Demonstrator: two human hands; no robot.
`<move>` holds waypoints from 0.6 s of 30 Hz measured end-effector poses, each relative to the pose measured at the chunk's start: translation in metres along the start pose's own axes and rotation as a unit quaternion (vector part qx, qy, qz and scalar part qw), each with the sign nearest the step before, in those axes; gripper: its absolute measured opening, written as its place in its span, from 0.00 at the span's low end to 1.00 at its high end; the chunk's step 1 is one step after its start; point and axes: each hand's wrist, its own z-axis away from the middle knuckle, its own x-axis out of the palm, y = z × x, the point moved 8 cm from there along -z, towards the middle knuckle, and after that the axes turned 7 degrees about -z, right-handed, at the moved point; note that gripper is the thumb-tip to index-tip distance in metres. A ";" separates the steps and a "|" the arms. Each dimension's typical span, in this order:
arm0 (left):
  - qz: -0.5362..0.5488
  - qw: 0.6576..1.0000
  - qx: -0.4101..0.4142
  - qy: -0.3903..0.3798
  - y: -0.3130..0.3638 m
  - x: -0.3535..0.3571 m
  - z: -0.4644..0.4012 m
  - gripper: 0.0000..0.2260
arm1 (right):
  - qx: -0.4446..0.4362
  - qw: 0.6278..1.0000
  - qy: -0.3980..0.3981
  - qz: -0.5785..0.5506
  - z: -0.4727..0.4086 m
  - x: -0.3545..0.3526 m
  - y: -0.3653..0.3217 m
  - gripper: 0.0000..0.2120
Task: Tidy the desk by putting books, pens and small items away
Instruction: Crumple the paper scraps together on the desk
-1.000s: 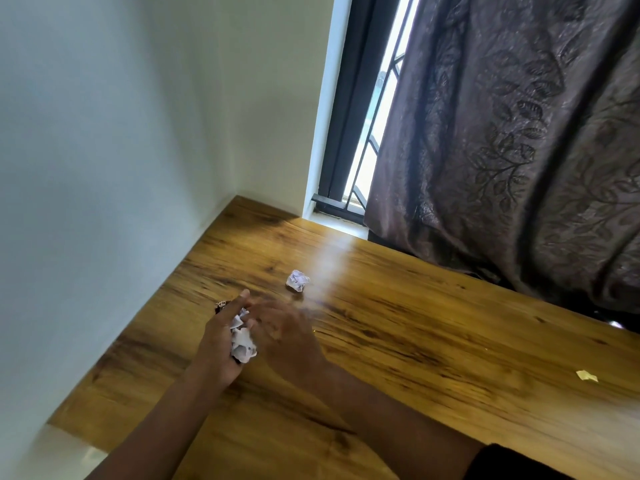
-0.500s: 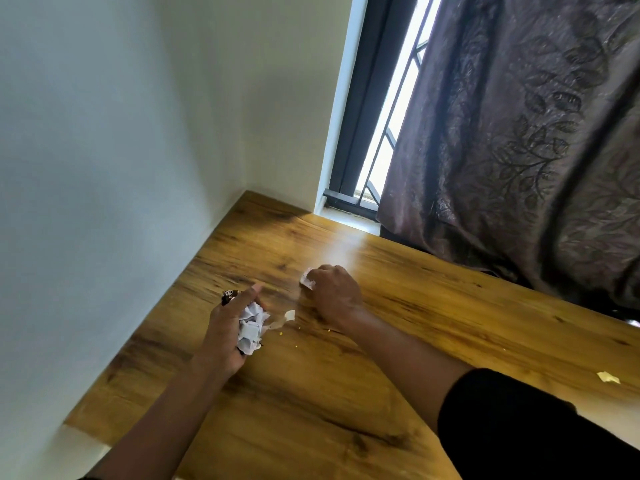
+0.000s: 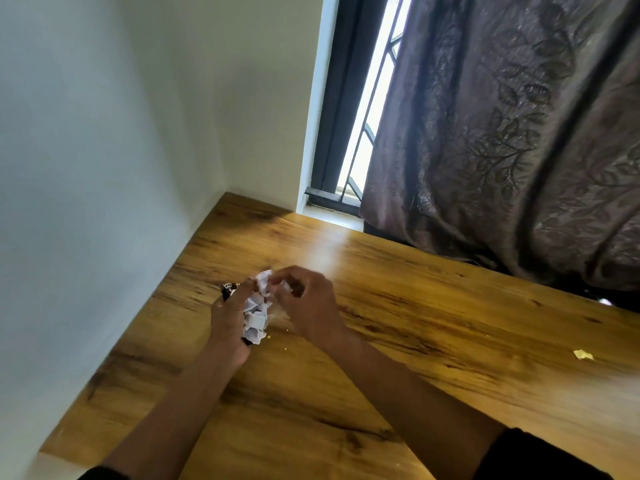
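My left hand (image 3: 228,317) grips a bunch of crumpled white paper (image 3: 255,317) together with a small dark wrapper (image 3: 229,289) that sticks out behind the fingers. My right hand (image 3: 306,299) is just to the right of it, and its fingertips pinch a small white paper ball (image 3: 265,280) against the top of the bunch. Both hands hover low over the wooden desk (image 3: 415,341) near its left corner. A small yellow scrap (image 3: 583,355) lies on the desk far to the right.
White walls meet at the desk's far left corner. A window with dark bars (image 3: 349,161) and a heavy brown patterned curtain (image 3: 519,133) stand behind the desk. A few tiny yellow crumbs (image 3: 277,341) lie by my left hand.
My right hand reached out to the small paper ball on the desk, picked it up and brought it back to the bunch in my left hand.
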 end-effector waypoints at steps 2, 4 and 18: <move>-0.006 1.000 0.004 0.001 0.001 0.007 0.000 0.38 | -0.069 0.996 0.008 0.058 0.015 0.007 -0.013 0.07; -0.016 1.000 0.007 -0.012 0.001 0.014 -0.001 0.41 | -0.123 0.983 0.021 0.138 0.026 0.012 -0.020 0.09; -0.027 0.981 -0.026 -0.192 -0.031 0.097 0.033 0.16 | -0.062 0.977 0.053 0.199 0.058 -0.046 -0.005 0.09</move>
